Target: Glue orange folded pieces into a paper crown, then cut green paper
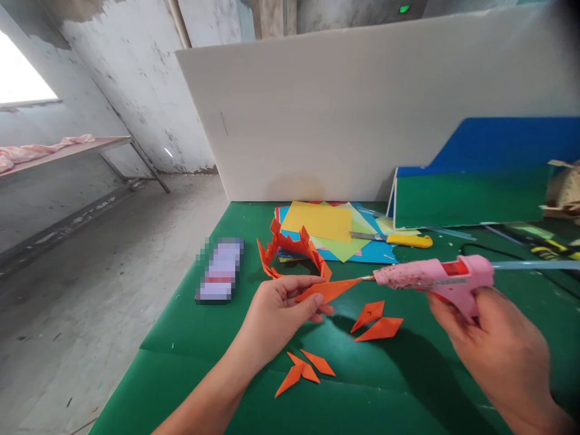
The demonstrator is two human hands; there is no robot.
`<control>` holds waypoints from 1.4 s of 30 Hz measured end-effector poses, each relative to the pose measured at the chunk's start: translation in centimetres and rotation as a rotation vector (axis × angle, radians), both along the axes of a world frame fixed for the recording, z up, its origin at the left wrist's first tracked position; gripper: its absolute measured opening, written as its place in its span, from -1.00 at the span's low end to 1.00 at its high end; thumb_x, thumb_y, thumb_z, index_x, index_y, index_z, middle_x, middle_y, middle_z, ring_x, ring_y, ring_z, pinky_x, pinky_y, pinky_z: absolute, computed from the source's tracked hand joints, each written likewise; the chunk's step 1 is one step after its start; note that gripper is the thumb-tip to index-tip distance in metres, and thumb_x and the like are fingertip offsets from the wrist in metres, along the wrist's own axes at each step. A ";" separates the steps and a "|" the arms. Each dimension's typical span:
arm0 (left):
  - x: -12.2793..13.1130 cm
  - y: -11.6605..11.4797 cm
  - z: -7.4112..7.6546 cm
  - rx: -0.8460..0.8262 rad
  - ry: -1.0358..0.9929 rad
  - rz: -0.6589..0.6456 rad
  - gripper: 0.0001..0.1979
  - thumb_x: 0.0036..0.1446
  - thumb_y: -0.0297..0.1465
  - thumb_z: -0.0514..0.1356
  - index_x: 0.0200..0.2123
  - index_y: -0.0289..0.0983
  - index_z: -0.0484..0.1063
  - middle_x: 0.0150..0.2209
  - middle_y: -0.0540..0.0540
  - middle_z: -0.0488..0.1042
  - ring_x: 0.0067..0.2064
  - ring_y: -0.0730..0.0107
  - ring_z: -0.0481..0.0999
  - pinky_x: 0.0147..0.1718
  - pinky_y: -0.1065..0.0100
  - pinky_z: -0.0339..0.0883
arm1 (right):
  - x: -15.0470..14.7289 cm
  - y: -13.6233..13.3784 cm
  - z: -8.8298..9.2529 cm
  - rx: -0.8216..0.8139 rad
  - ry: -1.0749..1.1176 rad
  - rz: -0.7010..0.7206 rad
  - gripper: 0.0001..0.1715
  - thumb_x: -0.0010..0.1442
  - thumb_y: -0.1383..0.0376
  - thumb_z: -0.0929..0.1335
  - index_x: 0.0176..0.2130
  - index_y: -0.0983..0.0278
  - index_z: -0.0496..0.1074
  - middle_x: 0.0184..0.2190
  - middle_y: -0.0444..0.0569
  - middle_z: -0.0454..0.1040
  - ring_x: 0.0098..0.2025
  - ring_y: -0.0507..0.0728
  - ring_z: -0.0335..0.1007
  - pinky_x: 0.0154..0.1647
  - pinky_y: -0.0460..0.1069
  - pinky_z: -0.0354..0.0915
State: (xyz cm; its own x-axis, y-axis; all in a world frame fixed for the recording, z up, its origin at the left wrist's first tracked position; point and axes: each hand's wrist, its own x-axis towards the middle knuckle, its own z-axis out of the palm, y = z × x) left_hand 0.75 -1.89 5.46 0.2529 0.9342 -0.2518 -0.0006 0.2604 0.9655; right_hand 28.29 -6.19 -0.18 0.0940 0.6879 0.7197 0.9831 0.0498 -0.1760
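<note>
Between the thumb and fingers of my left hand (pixel 287 308) is a folded orange paper piece (pixel 333 291), its pointed end toward the right. My right hand (pixel 502 344) grips a pink hot glue gun (pixel 435 279) by its handle. The metal nozzle touches or nearly touches the tip of the paper piece; I cannot tell which. A clear glue stick (pixel 534 265) runs out of the gun's back. Behind my left hand stands an orange folded-paper ring (pixel 294 244) with upright points. Loose orange folded pieces (pixel 378 329) lie below the nozzle, and several smaller ones (pixel 301 368) lie nearer me.
Coloured paper sheets (pixel 317 222) are stacked at the back, with a yellow-handled knife (pixel 408 241) on them. A phone (pixel 220 270), blurred out, lies near the left edge of the green table (pixel 190 344). A white board (pixel 339 109) and a green panel (pixel 471 196) stand behind.
</note>
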 end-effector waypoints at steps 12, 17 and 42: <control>-1.2 0.7 0.3 0.109 -0.022 0.023 -0.73 0.04 -0.36 0.31 -0.16 -0.30 0.50 -0.41 -0.06 0.60 -0.34 0.35 0.62 -0.36 0.41 0.49 | 1.1 2.3 -3.9 -0.514 0.516 0.165 -0.58 0.33 0.00 0.15 -0.16 0.24 0.36 -0.38 -0.04 0.46 -0.41 0.12 0.40 -0.52 -0.05 0.28; -1.9 1.1 0.2 0.135 -0.033 0.052 -0.74 0.05 -0.34 0.32 -0.17 -0.28 0.49 -0.38 -0.04 0.60 -0.32 0.36 0.62 -0.31 0.41 0.50 | 1.2 3.7 -6.1 -0.472 0.450 0.200 -0.49 0.31 -0.05 0.15 -0.23 0.29 0.40 -0.35 0.04 0.44 -0.33 0.15 0.41 -0.37 0.02 0.35; -2.9 0.9 0.4 0.679 0.309 0.128 -0.93 0.16 -0.40 0.22 -0.26 -0.20 0.50 -0.25 -0.04 0.50 -0.32 0.43 0.52 -0.33 0.43 0.42 | -10.0 2.4 6.9 -0.162 0.093 0.704 -0.68 0.31 0.35 0.26 0.00 0.14 0.47 -0.14 0.00 0.47 -0.13 0.16 0.33 -0.17 0.08 0.27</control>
State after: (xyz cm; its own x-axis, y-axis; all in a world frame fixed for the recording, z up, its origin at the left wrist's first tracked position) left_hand -2.11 -1.00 5.82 0.1431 0.9267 0.3474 0.3060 -0.3753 0.8749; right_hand 18.26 -3.84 6.76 -0.3544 0.7053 0.6139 0.7083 0.6311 -0.3162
